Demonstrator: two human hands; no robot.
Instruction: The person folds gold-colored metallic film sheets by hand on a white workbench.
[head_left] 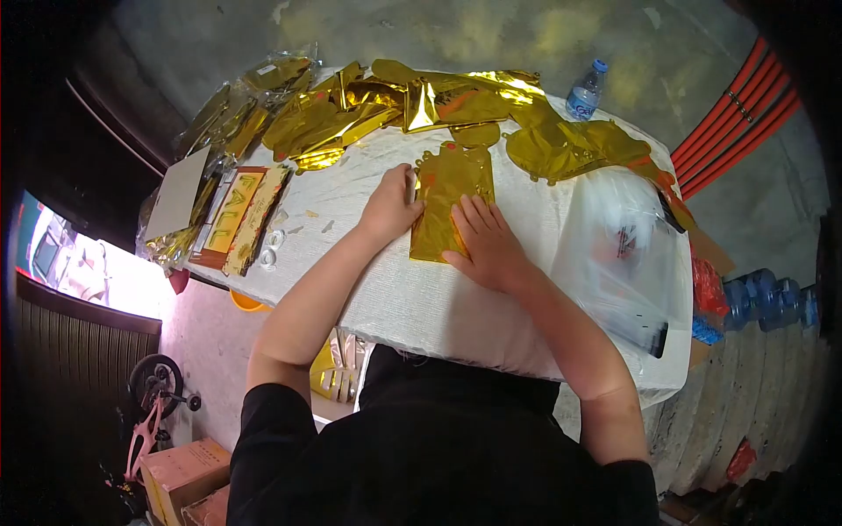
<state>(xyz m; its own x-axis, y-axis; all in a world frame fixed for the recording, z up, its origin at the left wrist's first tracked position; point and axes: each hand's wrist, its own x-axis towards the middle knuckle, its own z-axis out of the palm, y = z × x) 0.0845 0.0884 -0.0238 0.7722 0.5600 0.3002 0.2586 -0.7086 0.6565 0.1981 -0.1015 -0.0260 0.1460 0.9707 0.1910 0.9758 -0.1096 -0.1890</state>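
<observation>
A flat, folded gold foil balloon (449, 180) lies on the white-covered table in front of me, a small reddish mark near its top. My left hand (391, 209) is at its left edge, fingers bent and thumb against the foil; the fingertips are partly hidden. Flat on its lower right part rests my right hand (491, 245), fingers spread. Just beyond the balloon's top, another rounded piece of gold foil (476, 134) touches or nearly touches it. A long heap of loose gold foil balloons (368, 110) runs along the table's far side.
Clear plastic bags (614, 254) lie at the right. A water bottle (586, 90) stands at the far edge. To the left are a printed card packet (232, 215), a grey card (178, 195) and small white rings (274, 245). Below the table's front edge sits a white box (338, 408).
</observation>
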